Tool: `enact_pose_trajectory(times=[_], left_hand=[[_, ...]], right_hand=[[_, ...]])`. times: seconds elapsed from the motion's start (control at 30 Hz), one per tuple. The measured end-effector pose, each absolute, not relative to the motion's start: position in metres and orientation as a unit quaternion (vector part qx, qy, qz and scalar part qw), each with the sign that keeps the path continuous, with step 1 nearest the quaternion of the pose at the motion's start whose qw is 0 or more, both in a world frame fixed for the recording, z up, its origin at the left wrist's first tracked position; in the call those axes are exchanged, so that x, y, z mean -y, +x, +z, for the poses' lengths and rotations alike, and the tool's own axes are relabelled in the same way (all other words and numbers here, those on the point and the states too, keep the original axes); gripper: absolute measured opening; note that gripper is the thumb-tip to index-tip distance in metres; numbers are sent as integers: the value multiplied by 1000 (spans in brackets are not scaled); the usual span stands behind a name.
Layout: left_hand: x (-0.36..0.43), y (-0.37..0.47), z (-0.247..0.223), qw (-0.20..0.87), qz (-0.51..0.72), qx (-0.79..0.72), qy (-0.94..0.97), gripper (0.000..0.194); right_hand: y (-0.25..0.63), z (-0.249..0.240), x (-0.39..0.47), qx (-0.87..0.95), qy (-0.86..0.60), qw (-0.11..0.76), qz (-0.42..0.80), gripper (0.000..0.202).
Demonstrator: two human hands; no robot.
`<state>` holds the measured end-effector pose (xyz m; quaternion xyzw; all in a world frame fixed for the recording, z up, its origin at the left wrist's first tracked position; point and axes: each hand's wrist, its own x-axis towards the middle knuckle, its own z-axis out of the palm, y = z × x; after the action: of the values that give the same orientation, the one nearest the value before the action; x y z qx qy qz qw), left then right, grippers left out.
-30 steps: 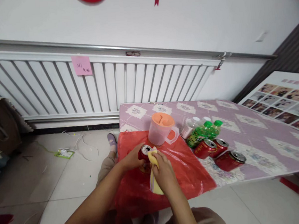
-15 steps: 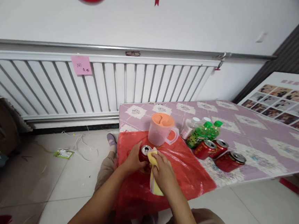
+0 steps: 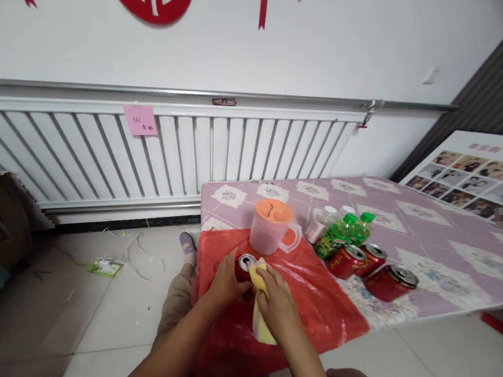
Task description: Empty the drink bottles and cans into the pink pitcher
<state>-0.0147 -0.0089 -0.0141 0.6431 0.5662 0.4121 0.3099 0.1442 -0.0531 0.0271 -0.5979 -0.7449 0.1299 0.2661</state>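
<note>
My left hand is wrapped round the left side of a red can, whose silver top faces up. In my right hand is a folded yellow cloth, pressed against the can's right side near the rim. The lower end of the cloth hangs below my fingers. Both hands are over a red plastic sheet on the table. Just behind the can stands a clear pitcher with an orange lid. My hands hide much of the can's body.
Right of the pitcher lie bottles with green caps and white caps, and several red cans. A patterned cloth covers the table. Behind it is a white radiator. A photo board leans at right; a power strip lies on the floor.
The whole view has tilted up slightly, so the table and objects sit lower in the picture. My hands keep their hold on the can and cloth, with the cloth still at the rim.
</note>
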Motion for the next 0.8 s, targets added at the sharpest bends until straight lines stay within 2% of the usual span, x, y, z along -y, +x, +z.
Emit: enact_pose_trajectory(times=[0.13,0.3,0.37,0.53,0.7,0.8], left_hand=[[6,-26,-8,330,386,-523,684,95],[5,-35,-4,409,396,-450,688,78],[5,-34,-8,401,404,-465,678,75],[5,-28,-18,330,416,-523,667,83],[5,-28,-16,308,418,-506,688,64],[6,-28,-13,313,427,-498,687,59]], right_hand=[[146,23,51,743,-600,268,126,52],[147,20,52,737,-602,279,128,53],[146,20,53,735,-602,282,133,54],[143,21,57,735,-605,278,132,55],[137,28,65,733,-609,278,119,56],[133,33,70,732,-618,262,118,57]])
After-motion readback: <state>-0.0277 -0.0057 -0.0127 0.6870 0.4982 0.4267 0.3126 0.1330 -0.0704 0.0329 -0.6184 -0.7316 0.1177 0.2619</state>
